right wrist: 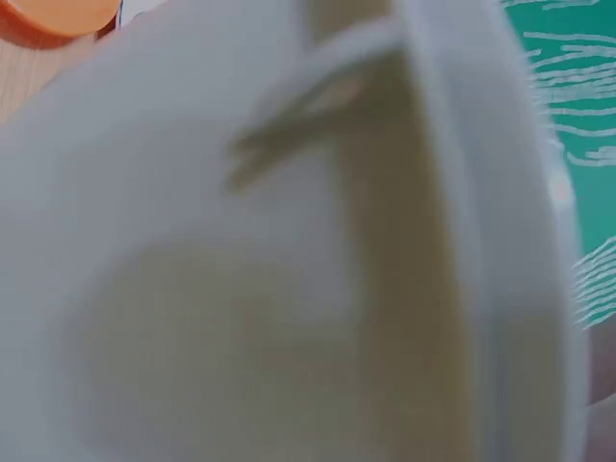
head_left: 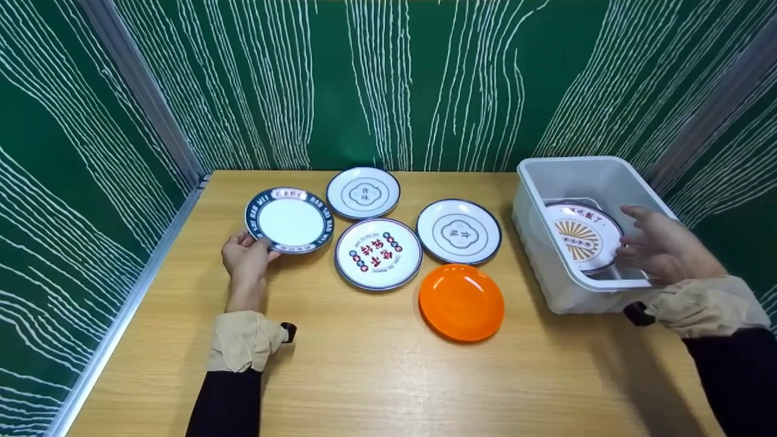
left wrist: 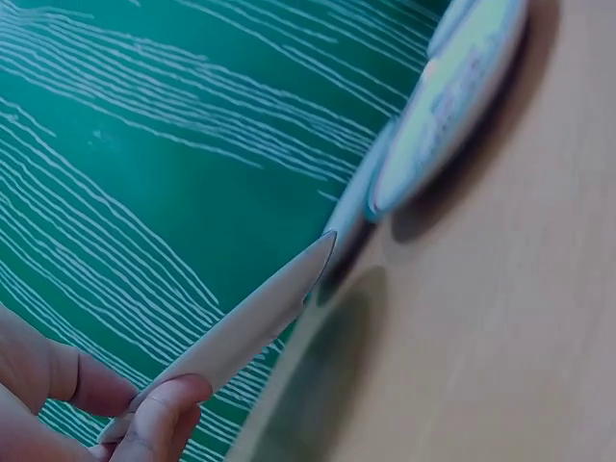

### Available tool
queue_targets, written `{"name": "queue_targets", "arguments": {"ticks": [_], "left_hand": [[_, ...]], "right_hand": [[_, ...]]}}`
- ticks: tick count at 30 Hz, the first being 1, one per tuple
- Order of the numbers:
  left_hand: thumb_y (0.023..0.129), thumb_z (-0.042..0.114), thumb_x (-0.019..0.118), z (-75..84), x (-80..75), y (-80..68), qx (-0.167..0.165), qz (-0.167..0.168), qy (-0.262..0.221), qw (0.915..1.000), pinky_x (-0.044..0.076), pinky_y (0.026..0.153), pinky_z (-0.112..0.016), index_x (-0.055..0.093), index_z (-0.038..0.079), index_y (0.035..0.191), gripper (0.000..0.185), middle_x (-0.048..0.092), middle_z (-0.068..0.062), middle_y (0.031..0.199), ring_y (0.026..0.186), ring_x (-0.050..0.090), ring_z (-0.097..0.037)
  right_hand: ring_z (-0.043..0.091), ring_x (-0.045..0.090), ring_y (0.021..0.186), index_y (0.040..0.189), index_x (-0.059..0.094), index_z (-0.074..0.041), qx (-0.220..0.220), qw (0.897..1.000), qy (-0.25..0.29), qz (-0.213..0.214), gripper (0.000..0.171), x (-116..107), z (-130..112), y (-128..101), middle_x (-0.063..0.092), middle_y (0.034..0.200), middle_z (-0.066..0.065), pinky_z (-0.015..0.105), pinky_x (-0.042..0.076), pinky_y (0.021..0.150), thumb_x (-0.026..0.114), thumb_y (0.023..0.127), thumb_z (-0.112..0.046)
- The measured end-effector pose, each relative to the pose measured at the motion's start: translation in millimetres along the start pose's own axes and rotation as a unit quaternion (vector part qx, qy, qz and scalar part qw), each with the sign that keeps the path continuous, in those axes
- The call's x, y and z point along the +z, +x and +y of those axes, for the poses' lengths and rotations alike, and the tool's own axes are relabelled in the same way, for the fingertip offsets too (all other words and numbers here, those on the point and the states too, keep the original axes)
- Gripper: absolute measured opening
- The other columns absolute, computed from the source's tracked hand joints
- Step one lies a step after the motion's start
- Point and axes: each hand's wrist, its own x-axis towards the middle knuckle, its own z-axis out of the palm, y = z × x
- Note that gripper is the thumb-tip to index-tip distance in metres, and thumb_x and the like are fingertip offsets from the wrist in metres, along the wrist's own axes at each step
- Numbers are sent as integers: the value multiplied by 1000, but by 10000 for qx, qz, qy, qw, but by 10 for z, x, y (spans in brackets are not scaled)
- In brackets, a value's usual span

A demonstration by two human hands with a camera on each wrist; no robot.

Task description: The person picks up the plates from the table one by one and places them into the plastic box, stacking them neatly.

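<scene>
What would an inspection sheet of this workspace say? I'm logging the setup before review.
Surface: wooden table, bare grain in front.
Job's things: blue-rimmed plate, tilted, near edge lifted; sunburst plate leaning inside the white bin.
Clutter: two clover plates, red-lettered plate, orange plate, all flat.
Grips: left hand pinches the blue-rimmed plate's edge; right hand, fingers straight, touches the sunburst plate.
Cables: nothing seen.
Surroundings: green walls with white lines.
</scene>
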Motion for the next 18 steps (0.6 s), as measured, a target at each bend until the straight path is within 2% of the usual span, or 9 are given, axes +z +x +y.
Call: {"name": "queue_targets", "arguments": {"ticks": [3, 6, 8, 11, 13, 15, 18], "left_hand": [[96, -7, 57, 79, 41, -70, -104, -56, -19, 9999, 62, 79, -26, 43, 3, 150, 56, 50, -11, 128, 98, 63, -18], [98, -4, 59, 131, 98, -171, -117, -174, -9, 9998, 61, 83, -27, 44, 6, 150, 55, 49, -10, 130, 100, 64, -19], [98, -4, 59, 154, 143, -256, -85, -307, -35, 9995, 61, 84, -28, 44, 8, 150, 55, 49, -10, 131, 99, 64, -20], [97, -5, 61, 189, 201, -396, -1, -466, -61, 9989, 61, 83, -28, 45, 9, 149, 56, 48, -9, 130, 95, 66, -20], [97, -6, 61, 219, 239, -489, 57, -573, -112, 9983, 62, 82, -29, 46, 9, 149, 57, 48, -9, 129, 91, 66, -20], [96, -6, 61, 247, 281, -570, 150, -689, -190, 9973, 62, 82, -29, 46, 9, 149, 57, 48, -9, 127, 87, 66, -20], [95, -8, 61, 271, 348, -687, 255, -976, -364, 9942, 62, 79, -29, 47, 7, 147, 56, 48, -10, 124, 82, 66, -19]], "right_hand": [[25, -15, 154, 159, -17, -39, -226, 9997, 115, -23, 71, 77, -32, -62, -31, 165, 2, 41, 12, 126, 32, 108, -49], [20, -8, 156, 159, -13, -43, -338, 9985, 428, -9, 74, 165, -52, -122, -27, 167, -4, 37, 27, 123, 39, 107, -50], [25, 8, 155, 159, -13, -43, -374, 9978, 547, -30, 78, 229, -66, -161, -21, 169, -6, 35, 39, 117, 42, 106, -51], [22, 41, 137, 161, -10, -42, -374, 9968, 697, -119, 80, 355, -78, -195, 10, 167, 5, 30, 50, 104, 46, 105, -51], [18, 51, 121, 162, -6, -42, -394, 9959, 765, -286, 75, 458, -85, -208, 28, 156, 6, 31, 51, 104, 43, 106, -52], [19, 55, 119, 163, -3, -41, -424, 9943, 862, -471, 73, 568, -89, -212, 37, 146, 4, 32, 50, 107, 40, 106, -55], [22, 50, 128, 163, -2, -39, -559, 9906, 971, -781, 71, 744, -76, -222, 31, 157, 6, 34, 45, 112, 33, 105, -60]]}}
